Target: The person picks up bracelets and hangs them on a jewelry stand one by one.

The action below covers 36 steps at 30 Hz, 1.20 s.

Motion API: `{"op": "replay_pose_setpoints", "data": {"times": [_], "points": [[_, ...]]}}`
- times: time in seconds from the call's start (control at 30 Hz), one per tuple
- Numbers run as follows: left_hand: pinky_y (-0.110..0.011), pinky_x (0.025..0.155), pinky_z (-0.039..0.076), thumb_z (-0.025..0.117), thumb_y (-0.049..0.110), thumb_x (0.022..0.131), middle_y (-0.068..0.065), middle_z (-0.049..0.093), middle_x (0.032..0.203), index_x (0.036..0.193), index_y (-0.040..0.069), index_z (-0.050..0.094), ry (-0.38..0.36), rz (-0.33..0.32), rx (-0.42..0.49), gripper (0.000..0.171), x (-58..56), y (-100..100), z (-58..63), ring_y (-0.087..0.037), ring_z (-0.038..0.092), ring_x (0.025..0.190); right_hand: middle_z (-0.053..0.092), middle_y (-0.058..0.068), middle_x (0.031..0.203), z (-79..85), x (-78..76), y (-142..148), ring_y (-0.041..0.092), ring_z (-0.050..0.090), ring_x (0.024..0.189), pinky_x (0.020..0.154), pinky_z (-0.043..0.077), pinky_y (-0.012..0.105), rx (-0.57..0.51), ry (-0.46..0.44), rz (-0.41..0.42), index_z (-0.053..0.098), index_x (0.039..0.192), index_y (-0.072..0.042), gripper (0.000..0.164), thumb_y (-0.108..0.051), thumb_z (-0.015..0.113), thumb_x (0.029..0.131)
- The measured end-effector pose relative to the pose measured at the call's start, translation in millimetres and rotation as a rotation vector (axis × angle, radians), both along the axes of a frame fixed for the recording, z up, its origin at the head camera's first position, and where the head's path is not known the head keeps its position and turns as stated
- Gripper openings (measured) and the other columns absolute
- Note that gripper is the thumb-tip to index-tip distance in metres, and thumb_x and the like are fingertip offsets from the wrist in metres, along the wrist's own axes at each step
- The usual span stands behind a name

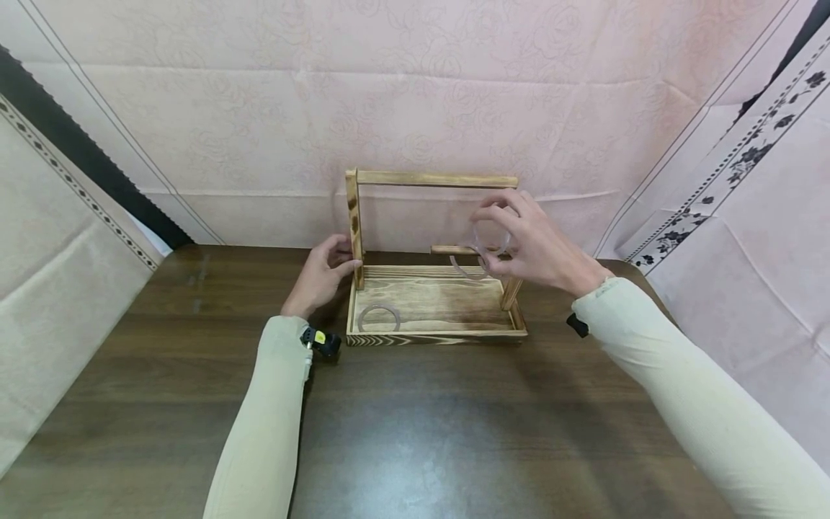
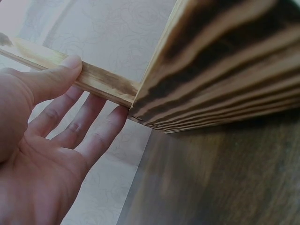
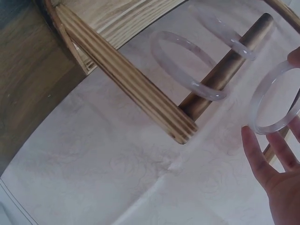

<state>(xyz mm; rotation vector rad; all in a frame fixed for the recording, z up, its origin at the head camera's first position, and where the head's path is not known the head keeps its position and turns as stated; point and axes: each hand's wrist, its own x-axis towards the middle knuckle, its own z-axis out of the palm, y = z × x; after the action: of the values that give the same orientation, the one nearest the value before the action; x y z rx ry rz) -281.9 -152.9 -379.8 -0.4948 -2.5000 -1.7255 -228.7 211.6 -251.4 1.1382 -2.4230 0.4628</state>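
A wooden display stand has a tray base (image 1: 447, 299), a left post (image 1: 354, 216) carrying a high bar, and a shorter right post (image 3: 126, 79) carrying a lower bar (image 3: 225, 70). My left hand (image 1: 324, 270) grips the left post near its foot, thumb on one side and fingers on the other. Between thumb and fingers, my right hand (image 1: 532, 241) holds a pale translucent bangle (image 3: 258, 98) beside the lower bar's free end. Two similar bangles, one nearer the post (image 3: 211, 94) and another farther out (image 3: 243, 50), hang on that bar. Another bangle (image 1: 382, 308) lies in the tray's front left.
The stand sits near the back edge of a dark wooden table (image 1: 415, 432). Close behind it hangs a pale patterned cloth (image 1: 415, 115), with more cloth at both sides. The high bar (image 1: 434, 179) runs above the right hand's work.
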Motion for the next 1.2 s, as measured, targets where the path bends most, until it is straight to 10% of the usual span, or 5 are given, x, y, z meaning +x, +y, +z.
{"op": "replay_pose_setpoints", "data": {"times": [1.2], "points": [[-0.047,0.104,0.049,0.065,0.009,0.099,-0.017,0.063,0.127,0.133,0.005,0.056,0.0,0.003,-0.001,0.035,-0.9,-0.5,-1.3,-0.033,0.061,0.12,0.053,0.019,0.135,5.6,-9.8,14.7,0.033,0.047,0.118,0.094,0.04,0.045,-0.051,0.038,-0.067,0.063,0.128,-0.01,0.054,-0.008,0.079,0.077]]}}
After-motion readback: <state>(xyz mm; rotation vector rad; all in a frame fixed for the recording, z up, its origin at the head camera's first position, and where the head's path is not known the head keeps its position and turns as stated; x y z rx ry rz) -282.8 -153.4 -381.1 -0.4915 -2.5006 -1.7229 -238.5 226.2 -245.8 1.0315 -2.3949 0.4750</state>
